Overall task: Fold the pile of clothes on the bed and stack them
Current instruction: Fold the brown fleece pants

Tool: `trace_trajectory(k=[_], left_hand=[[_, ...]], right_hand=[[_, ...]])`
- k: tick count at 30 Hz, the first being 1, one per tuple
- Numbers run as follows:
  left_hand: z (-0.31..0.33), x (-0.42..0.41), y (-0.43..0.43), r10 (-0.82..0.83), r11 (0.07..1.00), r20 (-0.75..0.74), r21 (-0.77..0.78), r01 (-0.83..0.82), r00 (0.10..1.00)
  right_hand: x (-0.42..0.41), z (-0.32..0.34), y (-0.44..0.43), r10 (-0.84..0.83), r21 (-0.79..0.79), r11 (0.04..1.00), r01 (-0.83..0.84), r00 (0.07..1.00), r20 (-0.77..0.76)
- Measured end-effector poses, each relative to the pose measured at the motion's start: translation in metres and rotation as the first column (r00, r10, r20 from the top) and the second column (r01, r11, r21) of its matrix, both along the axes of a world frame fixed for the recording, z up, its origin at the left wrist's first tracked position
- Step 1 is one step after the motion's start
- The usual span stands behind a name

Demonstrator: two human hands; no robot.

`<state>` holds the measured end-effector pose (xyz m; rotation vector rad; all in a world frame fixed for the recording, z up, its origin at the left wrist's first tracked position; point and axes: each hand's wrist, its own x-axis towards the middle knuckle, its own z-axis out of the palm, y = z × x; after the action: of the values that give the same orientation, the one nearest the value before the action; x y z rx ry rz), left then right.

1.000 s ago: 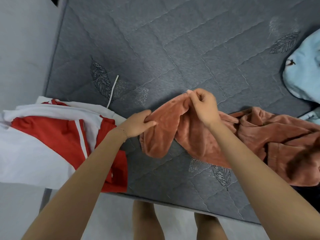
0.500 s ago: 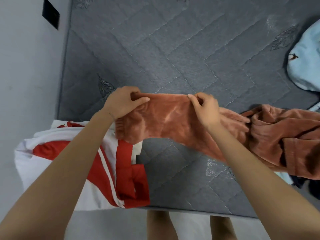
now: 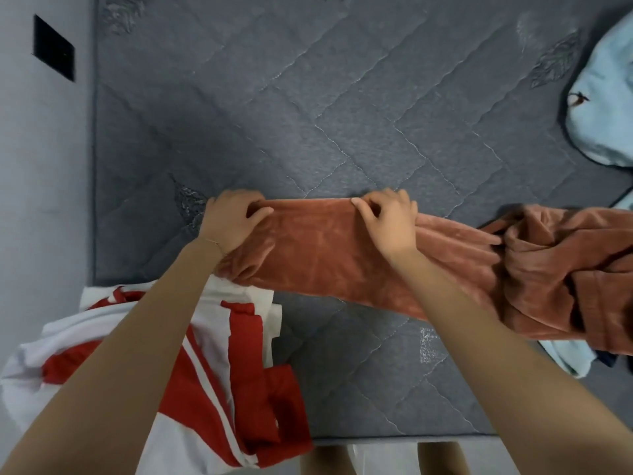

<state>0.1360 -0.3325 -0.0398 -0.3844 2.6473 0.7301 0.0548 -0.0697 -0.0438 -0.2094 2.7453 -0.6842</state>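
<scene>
While both hands grip its far edge, the rust-brown fleece garment [image 3: 318, 248] lies across the grey quilted mattress [image 3: 308, 114]. Left hand [image 3: 233, 217]: fingers curled over the garment's left end, thumb on top, clamping the fabric. Right hand [image 3: 387, 224]: fingers and thumb pinch the same edge further along. Between the hands the cloth is flat and smooth — right of the right hand it is bunched in a crumpled heap. Red-and-white garment [image 3: 212, 354]: at the mattress's near-left corner, under the left forearm, its top edge meeting the fleece. Light blue garment [image 3: 603, 108]: far right, apart from the fleece.
</scene>
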Motion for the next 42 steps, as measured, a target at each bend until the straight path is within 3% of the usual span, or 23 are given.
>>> trace_trajectory(k=[4, 8, 16, 23, 34, 42], left_hand=[[-0.01, -0.006, 0.019, 0.016, 0.993, -0.079, -0.117, -0.026, 0.997], [-0.01, -0.011, 0.056, -0.076, 0.987, -0.156, -0.152, 0.052, 0.985], [-0.003, -0.026, 0.154, -0.194, 0.972, -0.141, -0.16, 0.171, 0.971], [0.006, -0.041, 0.241, -0.201, 0.97, -0.129, -0.167, 0.179, 0.971], [0.017, -0.064, 0.383, -0.243, 0.97, -0.102, -0.056, 0.238, 0.965], [0.031, -0.084, 0.471, -0.231, 0.967, -0.262, 0.041, 0.25, 0.937]], right_hand=[[-0.001, -0.013, -0.003, 0.01, 0.046, 0.999, -0.011, 1.0, 0.019], [0.002, -0.015, 0.014, 0.058, 0.054, 0.997, -0.055, 0.996, -0.07], [-0.016, 0.011, 0.097, 0.113, 0.13, 0.986, -0.1, 0.989, -0.093], [-0.025, 0.041, 0.178, 0.053, 0.137, 0.99, -0.038, 0.993, -0.108], [-0.04, 0.068, 0.316, 0.045, 0.213, 0.977, -0.006, 0.982, -0.182], [-0.066, 0.076, 0.405, 0.049, 0.321, 0.947, -0.007, 0.991, -0.123]])
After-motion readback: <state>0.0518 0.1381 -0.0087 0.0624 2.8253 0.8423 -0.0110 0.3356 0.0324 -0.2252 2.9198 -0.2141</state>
